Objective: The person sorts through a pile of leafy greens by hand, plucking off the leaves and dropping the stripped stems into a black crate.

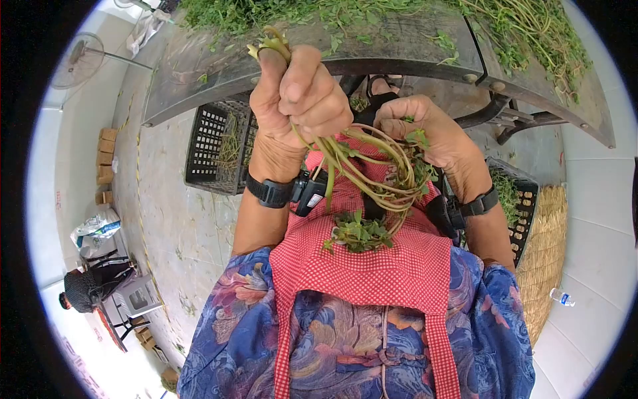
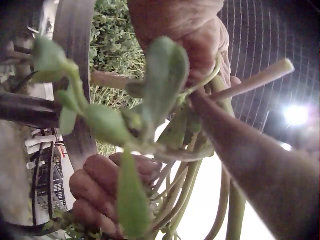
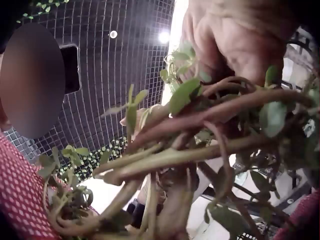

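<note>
A bundle of long greenish-red stems with small rounded leaves [image 1: 362, 233] hangs in a loop before the red checked apron [image 1: 359, 266]. My left hand [image 1: 302, 100] grips it with curled fingers, and pale stem ends stick out above the thumb. Lower and to the right, my right hand [image 1: 428, 130] holds the looped, leafy side, its fingers bent around some stems. In the right wrist view thick stems [image 3: 200, 115] cross close below that hand [image 3: 240, 45]. The left wrist view shows leaves and stems [image 2: 185, 190] hanging beneath the left hand [image 2: 185, 35].
A dark table [image 1: 399, 46] with heaps of the same greens [image 1: 299, 13] stands just beyond the hands. Black crates [image 1: 212, 146] with plants sit under its edge. A straw mat [image 1: 548, 266] and a water bottle [image 1: 562, 297] lie at right.
</note>
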Demonstrator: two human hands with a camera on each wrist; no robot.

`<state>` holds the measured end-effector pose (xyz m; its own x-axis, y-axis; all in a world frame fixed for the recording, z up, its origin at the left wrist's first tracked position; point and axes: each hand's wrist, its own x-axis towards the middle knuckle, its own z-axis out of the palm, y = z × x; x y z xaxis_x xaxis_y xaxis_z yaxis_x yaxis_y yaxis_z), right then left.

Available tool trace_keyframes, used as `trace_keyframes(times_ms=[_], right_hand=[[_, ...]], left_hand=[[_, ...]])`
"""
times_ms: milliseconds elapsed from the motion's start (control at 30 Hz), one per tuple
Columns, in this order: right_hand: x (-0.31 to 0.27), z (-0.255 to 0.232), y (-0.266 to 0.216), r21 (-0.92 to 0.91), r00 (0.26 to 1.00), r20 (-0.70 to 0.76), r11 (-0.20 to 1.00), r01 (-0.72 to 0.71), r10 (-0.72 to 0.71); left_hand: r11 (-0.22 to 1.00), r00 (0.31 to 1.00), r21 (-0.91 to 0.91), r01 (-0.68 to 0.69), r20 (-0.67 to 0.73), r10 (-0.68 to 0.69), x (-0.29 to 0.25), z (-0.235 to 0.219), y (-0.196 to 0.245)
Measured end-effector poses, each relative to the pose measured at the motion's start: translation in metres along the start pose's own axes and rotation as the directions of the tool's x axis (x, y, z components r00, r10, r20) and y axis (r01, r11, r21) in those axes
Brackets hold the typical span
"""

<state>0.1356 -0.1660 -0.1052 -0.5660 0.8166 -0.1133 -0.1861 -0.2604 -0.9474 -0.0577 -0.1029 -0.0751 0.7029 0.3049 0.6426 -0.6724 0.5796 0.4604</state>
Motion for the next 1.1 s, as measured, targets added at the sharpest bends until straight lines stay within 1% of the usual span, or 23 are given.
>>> trace_keyframes(times_ms=[33, 67, 133, 267, 333, 367, 433, 467, 500, 567, 600, 633, 700, 733, 767, 800, 833, 867, 900, 933, 967, 1033, 1100], right_hand=[[0.001, 0.001, 0.002, -0.028, 0.997, -0.072, 0.999, 0.029, -0.031], [0.002, 0.000, 0.001, -0.028, 0.997, -0.072, 0.999, 0.029, -0.031], [0.001, 0.000, 0.002, 0.053, 0.983, -0.182, 0.997, 0.048, -0.037], [-0.006, -0.009, 0.007, 0.134, 0.971, -0.234, 0.988, 0.075, -0.042], [-0.012, -0.011, 0.002, -0.061, 0.918, -0.387, 0.996, 0.061, -0.080], [-0.013, -0.017, 0.003, -0.064, 0.918, -0.388, 0.996, 0.061, -0.081], [-0.017, -0.038, 0.010, 0.116, 0.837, -0.533, 0.968, 0.221, -0.127], [-0.021, -0.042, 0.005, 0.244, 0.909, -0.390, 0.935, 0.258, -0.149], [-0.022, -0.040, 0.006, 0.247, 0.908, -0.393, 0.934, 0.257, -0.146], [-0.019, -0.030, 0.000, 0.332, 0.944, -0.313, 0.919, 0.214, -0.106], [-0.016, -0.025, -0.001, 0.314, 0.930, -0.355, 0.925, 0.213, -0.093], [-0.017, -0.027, -0.002, 0.316, 0.931, -0.354, 0.925, 0.211, -0.091], [-0.018, -0.034, -0.007, 0.238, 0.928, -0.320, 0.932, 0.274, -0.191], [-0.026, -0.035, -0.013, 0.139, 0.891, -0.369, 0.932, 0.334, -0.264], [-0.037, -0.035, -0.023, 0.138, 0.893, -0.366, 0.933, 0.332, -0.263], [-0.050, -0.035, -0.034, -0.075, 0.832, -0.400, 0.918, 0.390, -0.386], [-0.059, -0.032, -0.046, -0.287, 0.761, -0.404, 0.860, 0.422, -0.508], [-0.064, -0.022, -0.059, -0.290, 0.761, -0.402, 0.859, 0.421, -0.509], [-0.067, -0.010, -0.071, -0.629, 0.747, -0.218, 0.676, 0.384, -0.628], [-0.065, -0.001, -0.076, -0.866, 0.747, -0.003, 0.375, 0.330, -0.665], [-0.059, 0.006, -0.073, -0.867, 0.747, -0.006, 0.376, 0.328, -0.665], [-0.046, 0.018, -0.063, -0.980, 0.833, 0.065, 0.123, 0.158, -0.549], [-0.038, 0.010, -0.045, -0.985, 0.847, 0.056, 0.109, 0.133, -0.529]], left_hand=[[1.000, 1.000, 0.006, 0.002, -0.012, -0.002, 0.000, 0.000, 0.000], [1.000, 1.000, 0.006, 0.002, -0.012, -0.002, 0.000, -0.001, 0.000], [0.999, 0.997, 0.037, -0.008, -0.073, 0.011, -0.002, -0.002, -0.002], [0.999, 0.991, -0.022, -0.032, -0.129, 0.029, -0.004, -0.006, -0.006], [1.000, 0.989, -0.005, -0.013, -0.145, 0.012, -0.002, -0.008, -0.006], [1.000, 0.990, -0.005, -0.015, -0.143, 0.014, -0.002, -0.007, -0.003], [0.998, 0.997, -0.036, -0.042, -0.065, 0.040, -0.002, -0.004, 0.006], [0.999, 0.996, -0.010, -0.053, -0.075, 0.052, -0.003, -0.006, 0.006], [0.999, 0.996, -0.013, -0.052, -0.078, 0.051, -0.004, -0.005, 0.005], [0.999, 0.998, -0.031, -0.024, -0.058, 0.022, -0.002, -0.006, 0.003], [0.999, 0.998, -0.031, -0.024, -0.058, 0.022, -0.001, -0.006, 0.002], [1.000, 0.998, -0.022, -0.014, -0.055, 0.012, -0.001, -0.004, 0.001], [1.000, 0.999, -0.008, -0.005, -0.053, 0.004, -0.001, -0.003, 0.001], [1.000, 0.998, -0.008, -0.005, -0.069, 0.004, -0.002, -0.003, 0.001], [1.000, 0.996, -0.009, -0.006, -0.084, 0.005, -0.002, -0.002, 0.000], [1.000, 0.997, -0.008, -0.009, -0.083, 0.008, -0.003, -0.002, -0.001], [1.000, 0.995, -0.015, -0.010, -0.102, 0.009, -0.003, -0.003, -0.002], [1.000, 0.993, -0.023, -0.012, -0.120, 0.009, -0.003, -0.004, -0.003], [1.000, 0.993, -0.023, -0.012, -0.119, 0.009, -0.003, -0.005, -0.004], [1.000, 0.993, -0.027, -0.011, -0.120, 0.008, -0.002, -0.006, -0.005], [0.999, 0.993, -0.030, -0.009, -0.122, 0.005, -0.002, -0.006, -0.007], [1.000, 0.993, -0.029, -0.003, -0.116, 0.000, 0.000, -0.004, -0.007], [1.000, 0.994, -0.019, -0.002, -0.113, 0.000, 0.002, -0.001, -0.006]])
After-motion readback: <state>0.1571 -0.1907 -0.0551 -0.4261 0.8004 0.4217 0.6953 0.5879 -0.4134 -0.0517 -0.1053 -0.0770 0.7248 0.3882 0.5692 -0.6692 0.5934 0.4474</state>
